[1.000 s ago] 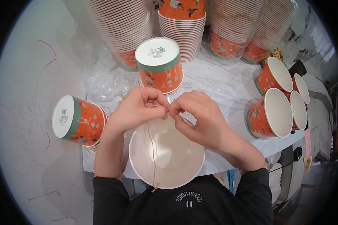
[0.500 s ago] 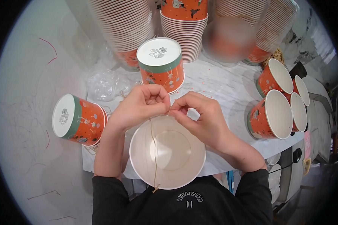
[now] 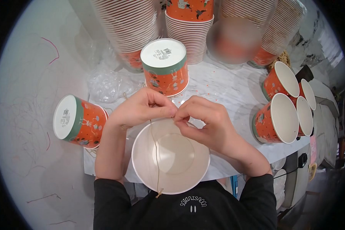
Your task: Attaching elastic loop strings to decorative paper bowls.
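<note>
A white-lined paper bucket (image 3: 203,165) stands mouth up in front of my chest. A thin tan string (image 3: 157,163) crosses its opening, knotted at the near rim and running to the far rim under my left hand. My left hand (image 3: 151,107) is closed there, thumb and forefinger pinching the string. Against those fingertips my right hand (image 3: 203,119) also pinches the string, thumb and fingers pressed together. The string's end between the fingertips is mostly hidden.
Upside-down orange buckets stand beyond my hands (image 3: 166,78) and at the left (image 3: 90,122). Nested bucket stacks (image 3: 189,38) line the back. Several open buckets (image 3: 283,117) sit at the right on the marbled table (image 3: 226,88). Crumpled clear plastic (image 3: 107,86) lies left of the middle.
My left fingers have straightened somewhat, and both hands' fingertips have shifted slightly right, still pinched together. The bucket stays in place.
</note>
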Demonstrator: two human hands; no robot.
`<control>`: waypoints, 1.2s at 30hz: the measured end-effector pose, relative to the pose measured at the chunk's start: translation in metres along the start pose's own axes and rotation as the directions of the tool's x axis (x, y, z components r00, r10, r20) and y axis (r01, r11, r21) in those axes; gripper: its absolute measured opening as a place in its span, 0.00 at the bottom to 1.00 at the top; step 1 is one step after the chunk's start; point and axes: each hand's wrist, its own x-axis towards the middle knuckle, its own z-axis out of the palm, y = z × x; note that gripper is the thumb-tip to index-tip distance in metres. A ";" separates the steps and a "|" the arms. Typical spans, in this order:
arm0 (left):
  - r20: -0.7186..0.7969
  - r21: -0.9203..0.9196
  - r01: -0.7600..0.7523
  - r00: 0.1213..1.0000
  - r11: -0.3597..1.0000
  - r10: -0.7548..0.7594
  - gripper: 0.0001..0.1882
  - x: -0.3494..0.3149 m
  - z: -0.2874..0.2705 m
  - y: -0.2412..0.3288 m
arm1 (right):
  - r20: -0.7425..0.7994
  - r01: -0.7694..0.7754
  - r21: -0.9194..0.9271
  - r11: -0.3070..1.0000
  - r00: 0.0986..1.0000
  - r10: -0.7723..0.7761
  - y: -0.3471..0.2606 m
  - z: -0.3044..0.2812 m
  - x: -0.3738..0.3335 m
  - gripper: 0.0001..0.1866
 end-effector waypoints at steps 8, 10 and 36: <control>0.070 -0.030 0.012 0.998 0.999 -0.010 0.06 -0.001 -0.005 0.004 | 0.024 0.019 0.126 0.992 0.999 -0.023 -0.002 -0.003 0.001 0.08; 0.080 -0.040 0.017 0.997 0.999 -0.014 0.06 -0.001 -0.005 0.005 | 0.027 0.012 0.125 0.992 1.000 -0.015 -0.003 -0.003 0.000 0.08; -0.375 0.206 0.041 0.926 0.978 0.040 0.06 -0.002 0.033 0.008 | -0.047 0.001 -0.145 0.989 0.999 -0.007 0.009 0.010 0.000 0.10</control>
